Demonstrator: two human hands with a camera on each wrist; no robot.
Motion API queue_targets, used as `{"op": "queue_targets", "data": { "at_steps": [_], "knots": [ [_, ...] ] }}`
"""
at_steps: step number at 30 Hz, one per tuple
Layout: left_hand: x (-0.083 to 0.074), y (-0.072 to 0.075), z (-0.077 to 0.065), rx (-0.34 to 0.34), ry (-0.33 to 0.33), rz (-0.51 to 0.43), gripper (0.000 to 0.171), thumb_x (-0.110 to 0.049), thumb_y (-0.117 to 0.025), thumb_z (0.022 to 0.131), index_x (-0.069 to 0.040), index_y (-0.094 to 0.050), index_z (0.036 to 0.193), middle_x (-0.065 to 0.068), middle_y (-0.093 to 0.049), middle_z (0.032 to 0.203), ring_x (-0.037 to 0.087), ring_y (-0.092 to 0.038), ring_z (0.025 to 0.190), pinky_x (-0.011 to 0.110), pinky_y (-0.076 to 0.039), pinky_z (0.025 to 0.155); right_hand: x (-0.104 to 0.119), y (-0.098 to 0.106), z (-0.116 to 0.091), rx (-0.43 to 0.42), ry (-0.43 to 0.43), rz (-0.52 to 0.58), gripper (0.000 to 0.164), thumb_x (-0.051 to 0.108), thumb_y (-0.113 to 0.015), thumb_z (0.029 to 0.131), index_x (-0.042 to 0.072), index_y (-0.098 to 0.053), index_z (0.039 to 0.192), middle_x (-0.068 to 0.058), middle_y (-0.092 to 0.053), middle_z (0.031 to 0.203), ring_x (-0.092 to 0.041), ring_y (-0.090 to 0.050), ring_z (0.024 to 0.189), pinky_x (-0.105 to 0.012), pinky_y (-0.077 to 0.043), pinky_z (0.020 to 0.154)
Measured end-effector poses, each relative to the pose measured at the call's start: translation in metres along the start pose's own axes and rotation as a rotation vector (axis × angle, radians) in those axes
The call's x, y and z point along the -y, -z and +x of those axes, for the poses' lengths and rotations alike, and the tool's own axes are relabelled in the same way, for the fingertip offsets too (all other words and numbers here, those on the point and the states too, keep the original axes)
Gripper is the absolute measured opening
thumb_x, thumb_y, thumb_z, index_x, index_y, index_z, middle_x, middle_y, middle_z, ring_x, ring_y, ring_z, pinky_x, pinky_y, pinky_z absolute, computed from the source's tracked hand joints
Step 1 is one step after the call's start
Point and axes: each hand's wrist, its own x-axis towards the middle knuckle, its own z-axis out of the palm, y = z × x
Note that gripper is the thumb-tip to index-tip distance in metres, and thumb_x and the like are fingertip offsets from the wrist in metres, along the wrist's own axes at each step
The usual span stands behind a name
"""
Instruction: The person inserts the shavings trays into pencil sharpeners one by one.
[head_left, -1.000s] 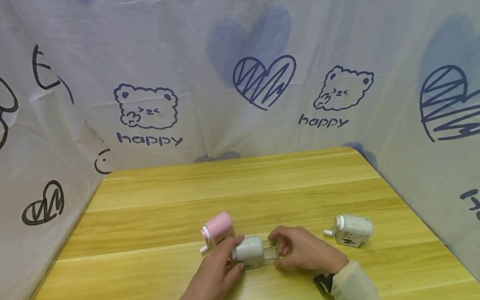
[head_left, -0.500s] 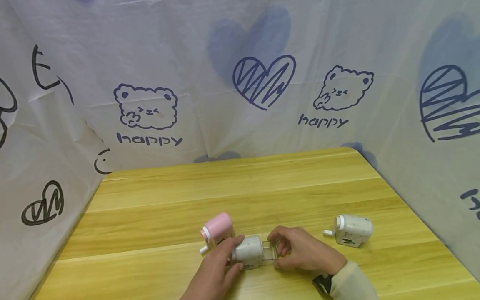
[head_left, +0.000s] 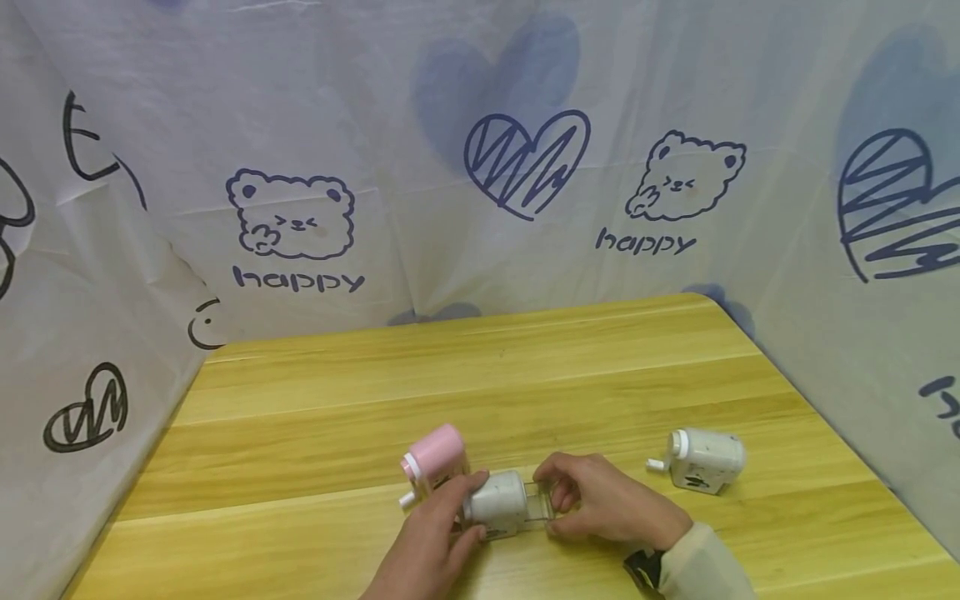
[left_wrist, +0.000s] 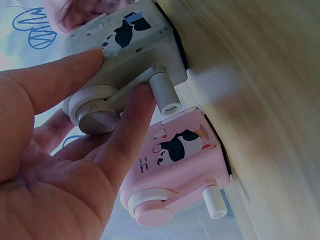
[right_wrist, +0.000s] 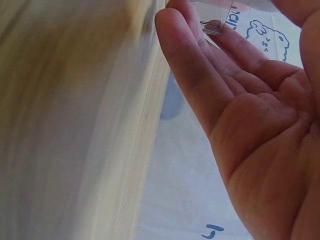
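A grey-white pencil sharpener point(head_left: 497, 502) lies on the wooden table point(head_left: 480, 375) near the front edge. My left hand point(head_left: 468, 507) grips its crank end, with thumb and a finger point(left_wrist: 131, 125) around the body point(left_wrist: 130, 45) beside the crank knob point(left_wrist: 164, 92). My right hand point(head_left: 553, 500) pinches the clear plastic drawer point(head_left: 538, 504) that sticks out of its right side. The drawer's edge point(right_wrist: 215, 17) shows at my fingertips point(right_wrist: 190, 65) in the right wrist view. A pink sharpener point(head_left: 435, 454) with a panda print point(left_wrist: 175, 170) sits just behind, touching or nearly touching.
A second white sharpener point(head_left: 703, 459) lies on the table to the right, apart from my hands. Printed cloth walls point(head_left: 480, 167) close in the table at the back and both sides. Bare wood stretches behind the sharpeners.
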Motion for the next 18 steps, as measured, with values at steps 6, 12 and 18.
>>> {"op": "queue_targets", "data": {
  "at_steps": [6, 12, 18],
  "knots": [
    [-0.0003, 0.0000, 0.0002, -0.003, 0.001, -0.013, 0.054, -0.010, -0.067, 0.085, -0.016, -0.048, 0.135, 0.005, -0.057, 0.127, 0.023, -0.058, 0.107, 0.028, -0.051, 0.084, 0.0007, 0.0005, 0.0012, 0.013, 0.016, -0.006, 0.054, 0.029, -0.079, 0.075, 0.009, -0.058, 0.121, 0.004, -0.062, 0.092, -0.011, -0.059, 0.083, -0.027, -0.052, 0.074],
    [0.0004, -0.0007, -0.0001, -0.017, -0.015, -0.001, 0.053, -0.009, -0.067, 0.084, -0.015, -0.049, 0.134, 0.006, -0.057, 0.126, 0.022, -0.057, 0.107, 0.029, -0.052, 0.084, 0.0022, 0.0011, 0.0019, 0.016, 0.021, -0.008, 0.055, 0.028, -0.079, 0.075, 0.008, -0.059, 0.122, 0.004, -0.062, 0.092, -0.011, -0.059, 0.083, -0.027, -0.052, 0.074],
    [0.0018, -0.0012, 0.0001, -0.034, -0.044, 0.035, 0.053, -0.009, -0.068, 0.084, -0.014, -0.050, 0.133, 0.004, -0.058, 0.124, 0.020, -0.057, 0.107, 0.030, -0.051, 0.085, 0.0035, 0.0011, 0.0013, 0.017, 0.011, -0.003, 0.054, 0.028, -0.079, 0.076, 0.008, -0.059, 0.122, 0.003, -0.062, 0.091, -0.012, -0.059, 0.083, -0.027, -0.052, 0.073]
  ]
}}
